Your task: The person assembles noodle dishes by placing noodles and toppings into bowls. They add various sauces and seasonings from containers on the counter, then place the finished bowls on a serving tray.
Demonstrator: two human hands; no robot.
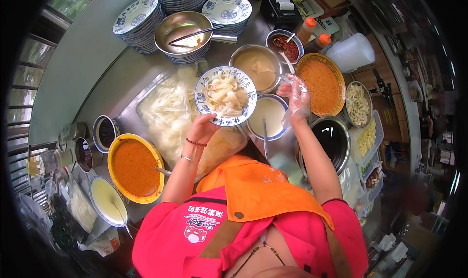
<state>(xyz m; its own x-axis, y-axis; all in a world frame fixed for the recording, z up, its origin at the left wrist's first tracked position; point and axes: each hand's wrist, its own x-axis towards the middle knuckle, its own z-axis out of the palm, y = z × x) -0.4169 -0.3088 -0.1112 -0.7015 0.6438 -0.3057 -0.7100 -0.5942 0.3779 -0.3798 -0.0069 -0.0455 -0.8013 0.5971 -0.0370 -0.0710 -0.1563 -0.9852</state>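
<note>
My left hand (204, 126) grips the near rim of a blue-and-white patterned plate (200, 90), held level above the counter. Wide pale noodles (227, 94) are heaped on it. My right hand (296, 96), in a thin clear plastic glove, is closed around a metal spoon (286, 59) that points away toward a small bowl of dark red chili (286, 48). Just left of that hand stands a steel bowl of tan sauce (254, 66). Below it sits a bowl of milky liquid (268, 116) with a spoon handle leaning out.
Beyond my hands are stacked plates (138, 17) and a steel pan (183, 32) with chopsticks. A plastic-wrapped tray of noodles (170, 110) lies left. Orange sauce fills yellow-rimmed basins at left (135, 168) and right (320, 84). Dark liquid (329, 141) stands beneath my right forearm.
</note>
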